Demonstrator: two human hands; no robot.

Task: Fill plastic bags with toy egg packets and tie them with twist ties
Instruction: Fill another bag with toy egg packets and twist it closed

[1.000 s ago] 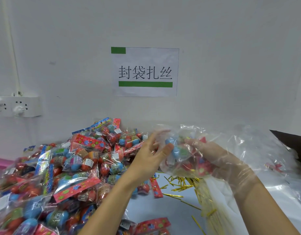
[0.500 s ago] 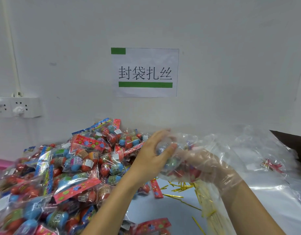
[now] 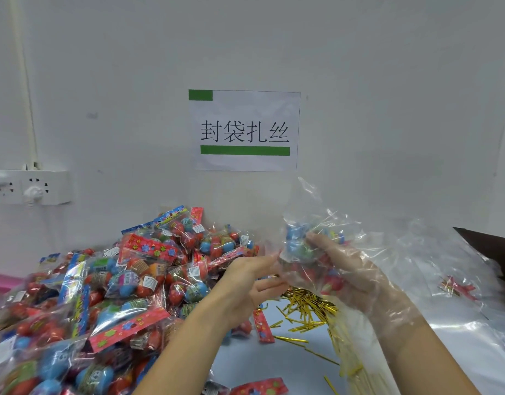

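**Egg packet held inside the bag**

Head view: the right hand [image 3: 356,276], inside the clear plastic bag [image 3: 325,223], grips an egg packet [image 3: 305,243]. The left hand [image 3: 245,283] pinches the bag's lower edge in a narrow grip. Left of the bag, a pile of packets [image 3: 117,286]; below it, gold twist ties [image 3: 305,309] on the tabletop [image 3: 245,363]; above it, a wall sign [image 3: 244,129]. Since half a second ago, the bag has risen.

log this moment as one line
stage: bagging | right hand: inside plastic bag, holding toy egg packet | left hand: pinching bag edge | twist ties: untouched
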